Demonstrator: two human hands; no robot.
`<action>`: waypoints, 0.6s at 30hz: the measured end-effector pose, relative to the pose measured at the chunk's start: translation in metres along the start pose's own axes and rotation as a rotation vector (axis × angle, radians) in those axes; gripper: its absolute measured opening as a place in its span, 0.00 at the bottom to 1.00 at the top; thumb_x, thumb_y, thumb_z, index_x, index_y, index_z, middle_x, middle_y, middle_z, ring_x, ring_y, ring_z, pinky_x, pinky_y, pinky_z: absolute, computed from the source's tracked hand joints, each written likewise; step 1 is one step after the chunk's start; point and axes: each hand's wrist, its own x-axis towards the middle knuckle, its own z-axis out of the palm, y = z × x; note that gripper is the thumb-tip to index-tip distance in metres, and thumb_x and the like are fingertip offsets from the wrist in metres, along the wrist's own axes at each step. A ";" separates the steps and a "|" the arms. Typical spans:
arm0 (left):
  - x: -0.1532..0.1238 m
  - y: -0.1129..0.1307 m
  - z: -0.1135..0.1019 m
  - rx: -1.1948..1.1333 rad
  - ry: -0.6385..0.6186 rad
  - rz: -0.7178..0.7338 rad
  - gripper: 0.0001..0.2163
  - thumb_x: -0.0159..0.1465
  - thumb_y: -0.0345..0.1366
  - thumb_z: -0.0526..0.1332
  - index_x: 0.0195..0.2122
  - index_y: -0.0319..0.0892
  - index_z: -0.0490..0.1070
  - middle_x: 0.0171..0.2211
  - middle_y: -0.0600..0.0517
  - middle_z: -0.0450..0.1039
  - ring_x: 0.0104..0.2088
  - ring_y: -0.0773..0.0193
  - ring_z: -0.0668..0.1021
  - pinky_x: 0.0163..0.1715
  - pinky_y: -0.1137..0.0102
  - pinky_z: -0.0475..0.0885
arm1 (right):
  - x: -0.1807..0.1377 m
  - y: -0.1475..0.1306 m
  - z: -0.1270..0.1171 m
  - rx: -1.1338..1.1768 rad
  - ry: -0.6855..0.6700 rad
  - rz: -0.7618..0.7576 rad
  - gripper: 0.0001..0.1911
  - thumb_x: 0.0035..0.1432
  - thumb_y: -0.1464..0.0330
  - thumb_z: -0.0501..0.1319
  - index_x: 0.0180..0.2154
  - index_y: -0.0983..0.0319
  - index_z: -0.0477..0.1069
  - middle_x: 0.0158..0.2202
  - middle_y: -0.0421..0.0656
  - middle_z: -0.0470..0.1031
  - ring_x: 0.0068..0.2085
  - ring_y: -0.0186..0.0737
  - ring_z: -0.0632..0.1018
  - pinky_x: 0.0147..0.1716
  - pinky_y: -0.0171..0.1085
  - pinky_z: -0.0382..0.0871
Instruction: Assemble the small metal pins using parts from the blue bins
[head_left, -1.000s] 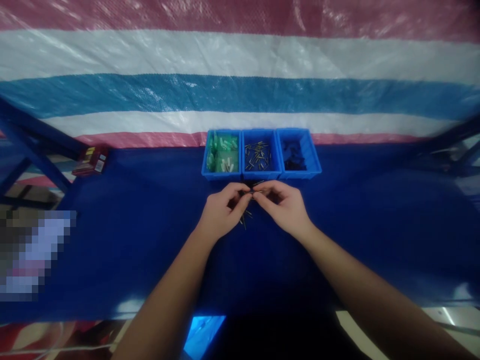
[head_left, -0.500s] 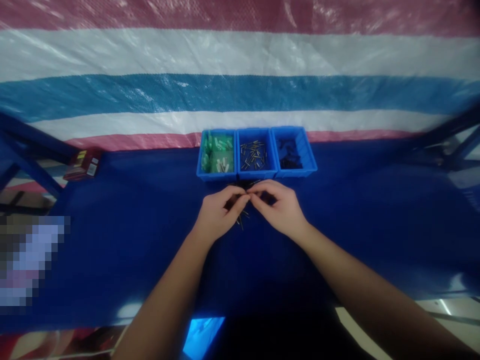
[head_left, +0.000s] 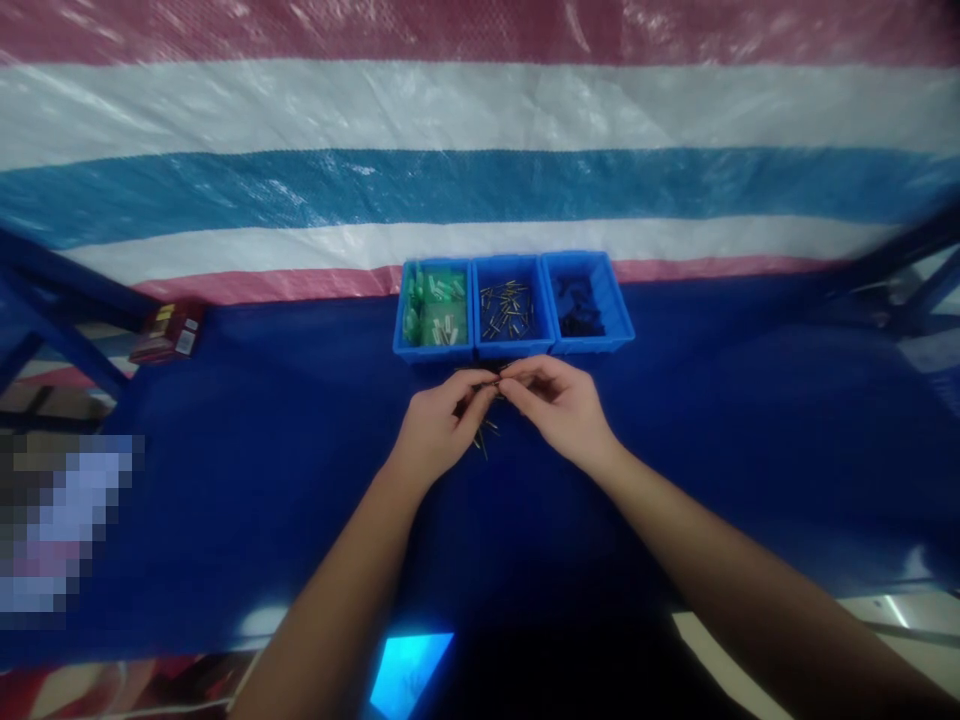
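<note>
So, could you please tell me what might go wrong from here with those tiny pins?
The pin is pinched only by the fingertips of the left hand and right hand, so it could slip and be hard to spot on the dark blue cloth. The loose pins lying just under the hands might get brushed and roll away. The hands work close to the middle bin, which a knock could shift.

Left hand [head_left: 437,432], right hand [head_left: 564,412], edged nearer the bins [head_left: 514,351]
</note>
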 end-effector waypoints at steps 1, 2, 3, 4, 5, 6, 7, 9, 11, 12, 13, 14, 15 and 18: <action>0.000 0.000 -0.001 0.011 -0.009 -0.008 0.09 0.71 0.38 0.60 0.47 0.44 0.77 0.33 0.54 0.81 0.27 0.70 0.79 0.30 0.76 0.72 | 0.000 -0.001 0.000 0.004 0.007 0.009 0.11 0.55 0.61 0.71 0.36 0.60 0.78 0.31 0.41 0.80 0.29 0.34 0.77 0.29 0.35 0.73; 0.000 0.000 -0.001 0.022 -0.017 -0.013 0.09 0.71 0.38 0.59 0.46 0.44 0.77 0.34 0.53 0.82 0.28 0.70 0.80 0.31 0.76 0.72 | 0.001 -0.001 -0.001 0.011 0.014 0.021 0.11 0.54 0.61 0.72 0.35 0.60 0.79 0.31 0.41 0.80 0.28 0.33 0.77 0.28 0.35 0.72; 0.000 0.000 -0.002 0.030 -0.021 -0.016 0.09 0.72 0.39 0.58 0.44 0.44 0.77 0.34 0.53 0.82 0.28 0.70 0.80 0.31 0.76 0.72 | 0.001 -0.002 -0.001 0.023 0.014 0.038 0.11 0.54 0.61 0.72 0.34 0.60 0.79 0.30 0.41 0.80 0.27 0.32 0.76 0.27 0.35 0.72; 0.000 0.000 -0.002 0.036 -0.022 -0.016 0.09 0.72 0.39 0.58 0.43 0.43 0.77 0.32 0.54 0.81 0.27 0.70 0.79 0.30 0.76 0.72 | 0.001 -0.003 -0.001 0.041 0.007 0.062 0.11 0.53 0.60 0.73 0.34 0.61 0.79 0.29 0.40 0.79 0.27 0.32 0.76 0.26 0.34 0.72; 0.000 0.000 -0.003 0.038 -0.017 -0.017 0.09 0.72 0.39 0.58 0.41 0.43 0.77 0.30 0.54 0.80 0.26 0.70 0.78 0.29 0.76 0.71 | 0.001 -0.003 -0.001 0.067 -0.004 0.090 0.12 0.52 0.60 0.73 0.33 0.61 0.79 0.28 0.40 0.79 0.26 0.32 0.76 0.25 0.34 0.72; 0.000 0.000 -0.003 0.036 -0.013 -0.018 0.10 0.72 0.39 0.58 0.40 0.43 0.77 0.28 0.54 0.79 0.25 0.70 0.78 0.28 0.75 0.70 | 0.002 -0.004 -0.001 0.097 -0.015 0.120 0.12 0.51 0.60 0.73 0.33 0.61 0.79 0.26 0.39 0.78 0.25 0.32 0.75 0.24 0.34 0.72; 0.000 0.000 -0.004 0.031 -0.008 -0.021 0.11 0.72 0.40 0.57 0.38 0.42 0.77 0.27 0.54 0.79 0.24 0.70 0.77 0.28 0.75 0.70 | 0.002 -0.004 -0.001 0.130 -0.020 0.150 0.13 0.51 0.59 0.74 0.32 0.61 0.79 0.25 0.38 0.78 0.24 0.32 0.75 0.23 0.34 0.72; 0.000 0.000 -0.004 0.015 -0.001 -0.032 0.12 0.73 0.40 0.56 0.37 0.42 0.76 0.26 0.54 0.78 0.24 0.69 0.77 0.26 0.75 0.69 | 0.003 -0.005 -0.002 0.204 -0.004 0.198 0.13 0.50 0.60 0.74 0.31 0.61 0.78 0.24 0.38 0.77 0.23 0.32 0.75 0.23 0.34 0.72; 0.000 0.001 -0.005 0.005 0.003 -0.050 0.13 0.73 0.39 0.55 0.38 0.42 0.76 0.25 0.54 0.77 0.25 0.69 0.77 0.26 0.75 0.68 | 0.005 -0.006 -0.003 0.285 0.051 0.215 0.12 0.50 0.60 0.74 0.33 0.60 0.79 0.29 0.41 0.81 0.27 0.34 0.78 0.25 0.35 0.74; 0.000 0.001 -0.005 0.005 0.005 -0.057 0.13 0.73 0.39 0.55 0.38 0.42 0.76 0.26 0.54 0.77 0.25 0.69 0.77 0.26 0.74 0.68 | 0.006 -0.007 -0.004 0.326 0.073 0.209 0.13 0.51 0.61 0.74 0.37 0.59 0.79 0.35 0.42 0.83 0.32 0.36 0.81 0.28 0.35 0.77; 0.000 0.002 -0.006 0.007 0.006 -0.060 0.12 0.73 0.39 0.55 0.38 0.42 0.76 0.26 0.54 0.78 0.25 0.69 0.77 0.25 0.74 0.68 | 0.007 -0.008 -0.004 0.364 0.078 0.196 0.15 0.53 0.61 0.73 0.41 0.58 0.79 0.43 0.44 0.83 0.38 0.38 0.82 0.33 0.37 0.79; 0.001 0.003 -0.006 0.010 0.004 -0.060 0.12 0.73 0.39 0.55 0.38 0.42 0.76 0.26 0.54 0.78 0.25 0.69 0.77 0.25 0.75 0.68 | 0.008 -0.009 -0.005 0.390 0.070 0.173 0.17 0.55 0.61 0.71 0.47 0.56 0.77 0.51 0.44 0.81 0.44 0.40 0.83 0.38 0.39 0.80; 0.001 0.003 -0.006 0.014 0.002 -0.056 0.12 0.73 0.39 0.55 0.38 0.42 0.76 0.26 0.54 0.78 0.25 0.69 0.77 0.26 0.75 0.68 | 0.008 -0.010 -0.006 0.397 0.048 0.144 0.20 0.57 0.61 0.70 0.51 0.54 0.75 0.57 0.43 0.78 0.49 0.41 0.82 0.43 0.41 0.81; 0.002 0.004 -0.006 0.036 0.003 -0.041 0.12 0.73 0.39 0.55 0.38 0.42 0.76 0.26 0.54 0.77 0.24 0.70 0.77 0.26 0.75 0.67 | 0.005 -0.010 -0.005 0.249 -0.006 0.045 0.21 0.59 0.61 0.67 0.54 0.54 0.73 0.59 0.44 0.76 0.49 0.42 0.82 0.42 0.42 0.81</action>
